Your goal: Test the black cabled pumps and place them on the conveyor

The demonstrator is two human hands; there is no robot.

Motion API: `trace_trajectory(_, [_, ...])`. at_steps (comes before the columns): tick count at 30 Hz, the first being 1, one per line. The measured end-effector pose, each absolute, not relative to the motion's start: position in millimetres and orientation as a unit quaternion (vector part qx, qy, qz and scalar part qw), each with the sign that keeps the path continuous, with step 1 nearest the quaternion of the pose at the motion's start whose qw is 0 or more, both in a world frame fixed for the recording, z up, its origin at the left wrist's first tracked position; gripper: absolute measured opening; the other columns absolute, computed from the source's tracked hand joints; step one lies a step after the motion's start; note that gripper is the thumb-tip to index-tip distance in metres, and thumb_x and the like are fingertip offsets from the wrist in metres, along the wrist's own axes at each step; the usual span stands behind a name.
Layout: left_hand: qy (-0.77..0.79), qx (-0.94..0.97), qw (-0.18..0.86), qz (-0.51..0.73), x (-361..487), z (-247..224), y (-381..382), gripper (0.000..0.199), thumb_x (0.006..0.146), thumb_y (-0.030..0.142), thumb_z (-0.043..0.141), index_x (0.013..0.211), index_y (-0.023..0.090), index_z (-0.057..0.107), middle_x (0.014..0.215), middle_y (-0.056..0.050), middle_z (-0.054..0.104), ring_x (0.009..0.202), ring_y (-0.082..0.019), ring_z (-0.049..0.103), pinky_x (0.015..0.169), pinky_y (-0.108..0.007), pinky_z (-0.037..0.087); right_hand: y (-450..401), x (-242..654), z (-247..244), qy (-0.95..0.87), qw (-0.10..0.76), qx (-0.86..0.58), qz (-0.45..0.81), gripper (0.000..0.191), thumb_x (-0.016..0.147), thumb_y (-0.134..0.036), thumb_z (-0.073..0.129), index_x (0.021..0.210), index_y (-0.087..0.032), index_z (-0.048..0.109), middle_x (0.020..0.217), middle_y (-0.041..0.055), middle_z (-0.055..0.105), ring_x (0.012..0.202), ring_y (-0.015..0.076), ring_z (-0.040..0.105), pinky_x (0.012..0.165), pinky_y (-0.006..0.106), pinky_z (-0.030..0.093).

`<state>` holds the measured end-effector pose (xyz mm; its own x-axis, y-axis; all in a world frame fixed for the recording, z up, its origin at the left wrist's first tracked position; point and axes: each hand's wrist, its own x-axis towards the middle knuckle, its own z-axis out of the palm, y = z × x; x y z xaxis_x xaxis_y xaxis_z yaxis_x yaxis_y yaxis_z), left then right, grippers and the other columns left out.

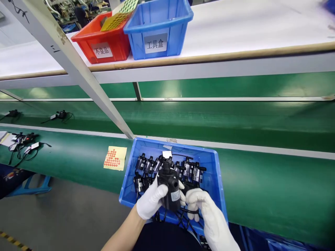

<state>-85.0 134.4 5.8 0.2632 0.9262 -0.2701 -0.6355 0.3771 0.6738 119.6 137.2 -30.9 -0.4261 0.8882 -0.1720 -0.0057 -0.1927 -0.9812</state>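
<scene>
My left hand [153, 198], in a white glove, is closed around a black pump-like unit [169, 186] with a short pipe on top, a round side port and a small white label. The unit is held upright over a blue bin [218, 188]. Close by on the right, my white-gloved right hand [200, 205] pinches a black cable [190, 211] below the unit. Several similar black units [149, 165] lie in rows in the bin, their cables tangled toward the near side. My hands and the held unit hide the bin's middle.
A yellow sheet of red round stickers [115, 158] lies left of the bin on the green bench [78, 160]. More cabled units [26, 141] sit far left. A slanted white post [78, 69] rises behind. The shelf above bears a red bin [115, 47] and a blue bin [180, 38].
</scene>
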Motion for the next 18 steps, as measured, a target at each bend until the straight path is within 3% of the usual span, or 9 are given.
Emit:
trace_trajectory(5, [0.267, 0.165, 0.802, 0.508, -82, -6, 137, 0.082, 0.087, 0.078, 0.062, 0.124, 0.005, 0.067, 0.099, -0.02, 0.07, 0.094, -0.03, 0.071, 0.088, -0.039, 0.054, 146, 113, -10, -0.625, 0.323, -0.39, 0.594, 0.026, 0.112, -0.03, 0.031, 0.1, -0.021, 0.053, 0.089, 0.0003, 0.055, 0.062, 0.0093, 0.054, 0.056, 0.02, 0.048])
trace_trajectory(10, [0.263, 0.107, 0.769, 0.572, -105, 12, 152, 0.073, 0.086, 0.075, 0.066, 0.125, 0.014, 0.069, 0.099, -0.012, 0.07, 0.073, -0.019, 0.065, 0.074, -0.032, 0.054, 190, 90, -51, -0.855, 0.225, -0.298, 0.361, 0.012, 0.092, -0.018, 0.054, 0.081, -0.018, 0.061, 0.075, 0.0025, 0.062, 0.069, 0.0169, 0.06, 0.068, 0.029, 0.05])
trace_trajectory(14, [0.282, 0.09, 0.682, 0.668, -144, 52, 171, 0.059, 0.078, 0.058, 0.084, 0.121, 0.02, 0.072, 0.103, -0.007, 0.07, 0.074, -0.016, 0.065, 0.069, -0.028, 0.055, 262, 72, -75, -0.879, 0.283, -0.277, 0.265, 0.025, 0.092, -0.013, 0.045, 0.079, -0.017, 0.067, 0.077, 0.0078, 0.068, 0.074, 0.0221, 0.062, 0.075, 0.036, 0.048])
trace_trajectory(18, [0.284, 0.067, 0.615, 0.732, -165, 88, 174, 0.057, 0.072, 0.046, 0.092, 0.116, 0.015, 0.072, 0.104, -0.007, 0.069, 0.079, -0.016, 0.066, 0.072, -0.03, 0.06, 305, 72, -2, -0.854, 0.384, -0.301, 0.179, 0.023, 0.102, -0.017, 0.045, 0.092, -0.015, 0.065, 0.088, 0.01, 0.069, 0.083, 0.0218, 0.063, 0.077, 0.035, 0.049])
